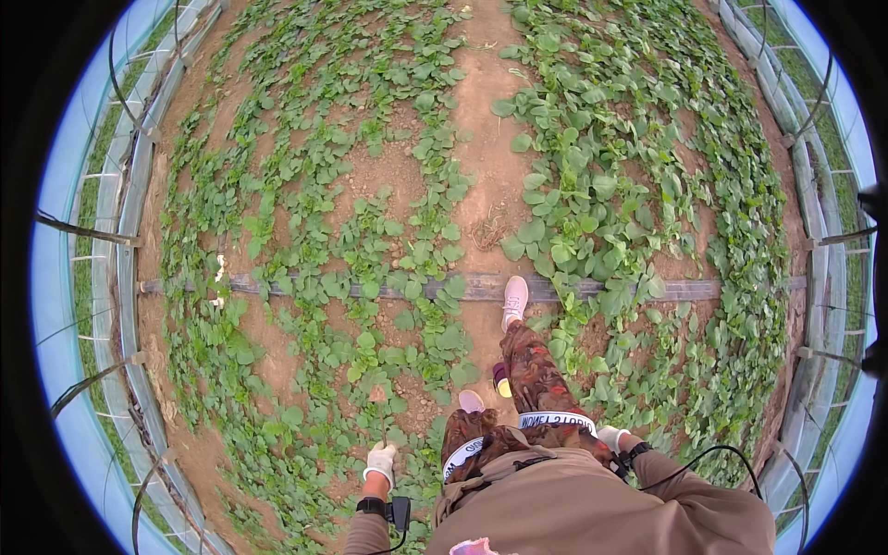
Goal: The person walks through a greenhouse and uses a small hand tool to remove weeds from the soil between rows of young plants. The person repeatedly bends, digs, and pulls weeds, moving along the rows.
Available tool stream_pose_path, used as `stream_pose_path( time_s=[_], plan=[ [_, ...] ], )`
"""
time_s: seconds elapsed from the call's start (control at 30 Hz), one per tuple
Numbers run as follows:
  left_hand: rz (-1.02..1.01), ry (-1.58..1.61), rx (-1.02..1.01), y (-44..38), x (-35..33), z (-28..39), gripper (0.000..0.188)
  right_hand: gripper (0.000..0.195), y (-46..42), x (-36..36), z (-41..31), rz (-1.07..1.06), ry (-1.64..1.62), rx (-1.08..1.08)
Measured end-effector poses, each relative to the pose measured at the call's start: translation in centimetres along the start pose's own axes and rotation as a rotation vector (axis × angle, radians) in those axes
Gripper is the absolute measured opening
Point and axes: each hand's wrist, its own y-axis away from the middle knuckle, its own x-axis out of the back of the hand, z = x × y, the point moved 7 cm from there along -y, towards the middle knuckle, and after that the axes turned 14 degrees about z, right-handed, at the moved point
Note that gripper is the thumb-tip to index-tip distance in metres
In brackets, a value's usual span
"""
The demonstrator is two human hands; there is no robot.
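Observation:
My left hand [380, 463], in a whitish work glove, grips the handle of a small hand hoe [377, 397], its soil-coloured blade pointing ahead over the leafy plants. At my right side, my right hand [612, 438], gloved in the same way, hangs beside my patterned trousers; its fingers are partly hidden, so I cannot tell whether it holds anything. Low green leafy plants [576, 180] grow in rows on both sides of me. One pink shoe [515, 298] is forward on the bare soil path, the other [471, 401] further back.
A flat black hose or strip [479, 286] crosses the path and both beds. Dry plant bits [489, 231] lie on the path [485, 125]. A dark and yellow object [502, 380] is between my legs. Plastic-film tunnel walls with curved ribs stand at left [128, 208] and right [818, 201].

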Motion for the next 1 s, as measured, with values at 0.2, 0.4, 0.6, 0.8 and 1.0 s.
stream_pose_path(
  time_s=[0.2,0.4,0.6,0.8,1.0],
  plan=[
    [0.070,-0.159,0.073,5.4,-4.8,0.5,0.021,0.039,-0.1,6.7,1.6,-0.063,-0.561,-0.174],
    [-0.173,-0.056,0.045,4.5,-9.8,7.3,0.028,0.052,1.0,14.3,-1.5,-0.194,-0.395,-0.088],
    [-0.218,-0.195,0.036,6.1,-14.8,15.4,0.031,0.051,-0.2,18.1,-2.6,-0.182,-0.086,0.021],
    [-0.277,-0.109,0.066,4.2,-17.1,18.7,0.024,0.041,-2.4,21.1,0.7,-0.207,-0.536,-0.242],
    [-0.347,-0.054,0.110,4.2,-17.7,23.3,0.018,0.024,-2.2,38.9,-8.7,0.006,-0.230,-0.336]
  ],
)
